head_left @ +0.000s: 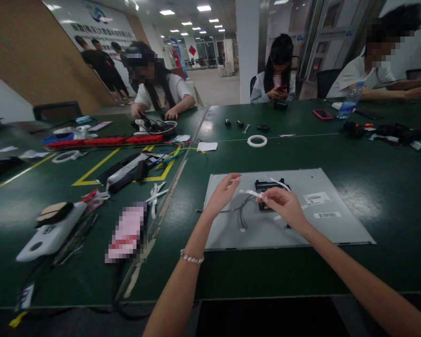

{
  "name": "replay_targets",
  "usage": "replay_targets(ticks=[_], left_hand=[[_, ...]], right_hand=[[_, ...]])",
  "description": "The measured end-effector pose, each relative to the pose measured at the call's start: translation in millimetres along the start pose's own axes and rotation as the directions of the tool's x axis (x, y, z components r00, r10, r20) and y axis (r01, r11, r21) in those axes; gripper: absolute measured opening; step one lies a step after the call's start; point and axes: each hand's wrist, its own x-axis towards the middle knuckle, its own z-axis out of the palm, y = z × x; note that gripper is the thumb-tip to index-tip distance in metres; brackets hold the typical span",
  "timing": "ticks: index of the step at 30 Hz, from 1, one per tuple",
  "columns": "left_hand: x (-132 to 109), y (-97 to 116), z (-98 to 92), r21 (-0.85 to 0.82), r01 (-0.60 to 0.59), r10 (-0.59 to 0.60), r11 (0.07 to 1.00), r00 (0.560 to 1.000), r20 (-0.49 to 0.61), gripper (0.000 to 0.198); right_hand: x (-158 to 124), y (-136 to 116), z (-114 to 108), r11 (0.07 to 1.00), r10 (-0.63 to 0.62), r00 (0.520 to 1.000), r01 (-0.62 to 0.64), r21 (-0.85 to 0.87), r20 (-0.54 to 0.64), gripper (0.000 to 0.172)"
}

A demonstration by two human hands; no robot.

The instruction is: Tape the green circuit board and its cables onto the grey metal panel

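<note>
A flat pale-grey panel (228, 238) lies on the green table in front of me. A black plastic part (263, 205) rests on it, partly behind my right hand, with grey cables (242, 215) running to its left. My right hand (286, 205) is closed over the panel, pinching a short white strip (251, 192) between thumb and fingertips. Another white strip (279, 183) shows just above that hand. My left hand (224, 194) hovers over the panel's left side, fingers stretched out and nothing visible in them.
Beyond the panel lie a white tape roll (257, 141), a small wrench (246, 128) and a water bottle (351, 100). To the left are white strips (155, 199), a blurred-out pink phone (126, 233), a white device (51, 231) and a red rail (107, 141). Several people sit across the table.
</note>
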Motion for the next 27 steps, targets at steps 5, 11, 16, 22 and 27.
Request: replay_targets(ticks=[5, 11, 16, 22, 27], left_hand=[[-12, 20, -4.4, -0.224, 0.172, -0.063, 0.959, 0.904, 0.424, 0.033], [-12, 14, -7.6, -0.165, 0.258, -0.154, 0.952, 0.87, 0.468, 0.026], [-7, 6, -0.6, -0.143, 0.251, -0.198, 0.957, 0.93, 0.311, 0.023], [-2, -4, 16.4, 0.095, 0.059, -0.066, 0.994, 0.996, 0.066, 0.02], [-2, -10, 26.4, 0.491, -0.142, 0.15, 0.86, 0.988, 0.024, 0.018]], right_hand=[[-5, -4, -6, 0.997, -0.04, 0.994, 0.047, -0.069, 0.104, 0.012], [-10, -11, -14, 0.9, -0.174, 0.969, 0.228, -0.371, 0.172, 0.011], [-7, -15, -17, 0.744, -0.379, 0.916, 0.387, -0.545, 0.133, 0.011], [-7, -1, -12, 0.502, -0.416, 0.849, 0.513, -0.696, 0.326, 0.019], [-8, 6, -2, 0.304, -0.37, 0.812, 0.565, -0.767, 0.452, 0.025]])
